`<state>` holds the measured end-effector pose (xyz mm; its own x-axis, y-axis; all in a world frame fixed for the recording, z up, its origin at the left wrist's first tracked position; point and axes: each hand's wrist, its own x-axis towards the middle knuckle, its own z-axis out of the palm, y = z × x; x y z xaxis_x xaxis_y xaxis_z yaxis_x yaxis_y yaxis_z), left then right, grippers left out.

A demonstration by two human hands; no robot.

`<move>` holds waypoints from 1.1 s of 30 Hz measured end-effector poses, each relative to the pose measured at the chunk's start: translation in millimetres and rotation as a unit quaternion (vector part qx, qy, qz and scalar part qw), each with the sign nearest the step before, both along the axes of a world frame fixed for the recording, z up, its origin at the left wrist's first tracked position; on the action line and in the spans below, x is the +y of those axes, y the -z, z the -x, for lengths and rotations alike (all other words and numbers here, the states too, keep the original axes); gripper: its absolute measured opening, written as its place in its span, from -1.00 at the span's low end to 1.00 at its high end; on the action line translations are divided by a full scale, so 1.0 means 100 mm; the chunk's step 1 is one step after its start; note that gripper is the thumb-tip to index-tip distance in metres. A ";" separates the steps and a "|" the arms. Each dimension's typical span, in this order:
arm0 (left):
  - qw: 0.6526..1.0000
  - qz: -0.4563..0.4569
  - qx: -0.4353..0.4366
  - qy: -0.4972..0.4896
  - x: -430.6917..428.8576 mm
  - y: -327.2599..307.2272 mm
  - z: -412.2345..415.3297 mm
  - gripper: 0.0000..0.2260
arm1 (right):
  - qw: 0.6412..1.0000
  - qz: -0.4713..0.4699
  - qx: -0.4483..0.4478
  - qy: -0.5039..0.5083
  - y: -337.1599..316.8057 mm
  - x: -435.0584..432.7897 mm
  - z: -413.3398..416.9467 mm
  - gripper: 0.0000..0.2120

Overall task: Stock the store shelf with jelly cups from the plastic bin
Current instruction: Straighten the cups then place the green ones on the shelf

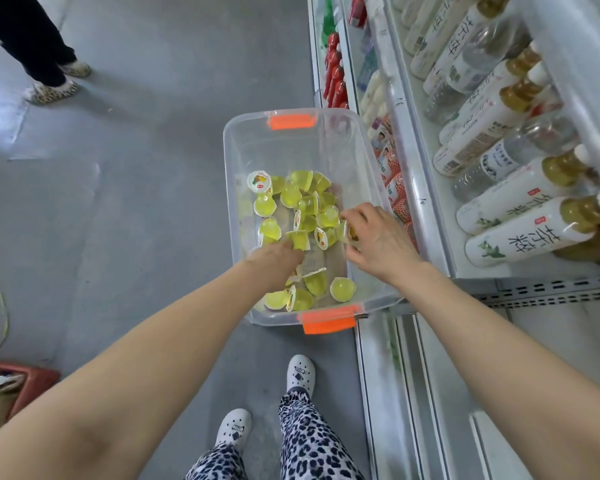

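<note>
Your left hand reaches down into the clear rectangular plastic bin with orange latches, which sits on the grey floor at about 12 o'clock from your feet, its long side just beside the white metal store shelf. The fingertips of that hand curl down and pinch one upturned jelly cup. Your right hand is inside the bin at 3 o'clock from the left one, thumb and fingers curled round another jelly cup whose printed lid faces left. The rest of the yellow-green translucent jelly cups lie loose on the bin's bottom, one cluster at its middle and a smaller one at the near end, by the near orange latch. On the shelf at 2 o'clock lie white-labelled tea bottles with pale caps. At 10 o'clock stands another person's leg in dark trousers.
</note>
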<state>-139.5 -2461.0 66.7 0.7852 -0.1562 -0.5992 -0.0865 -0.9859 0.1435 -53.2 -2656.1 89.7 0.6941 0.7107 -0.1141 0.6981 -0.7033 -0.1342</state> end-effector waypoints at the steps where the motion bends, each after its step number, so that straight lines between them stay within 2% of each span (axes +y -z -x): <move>1: 1.000 0.002 -0.016 0.008 0.00 -0.03 0.02 -0.56 | 1.000 -0.009 -0.002 0.015 -0.06 -0.01 0.06 -0.51; 5: 0.996 0.010 -0.081 0.031 -0.01 -0.21 0.15 -0.54 | 0.995 -0.058 -0.023 0.080 -0.38 -0.13 0.39 -0.51; 8: 0.992 0.030 -0.121 0.031 0.00 -0.41 0.31 -0.45 | 0.986 -0.099 -0.057 0.125 -0.67 -0.25 0.75 -0.51; 15: 0.963 0.108 -0.239 0.063 -0.12 -0.98 0.82 -0.43 | 0.955 -0.135 -0.128 0.232 -1.28 -0.61 1.87 -0.48; 20: 0.925 0.165 -0.307 0.149 -0.48 -1.40 1.14 -0.43 | 0.917 -0.151 -0.179 0.322 -1.60 -1.00 2.73 -0.46; 26: 0.886 0.242 -0.314 0.240 -1.24 -1.84 1.49 -0.44 | 0.865 -0.145 -0.210 0.433 -1.94 -1.59 3.67 -0.52; 33: 0.816 0.301 -0.334 0.363 -2.39 -2.24 1.96 -0.44 | 0.789 -0.123 -0.275 0.536 -2.29 -2.32 4.76 -0.59</move>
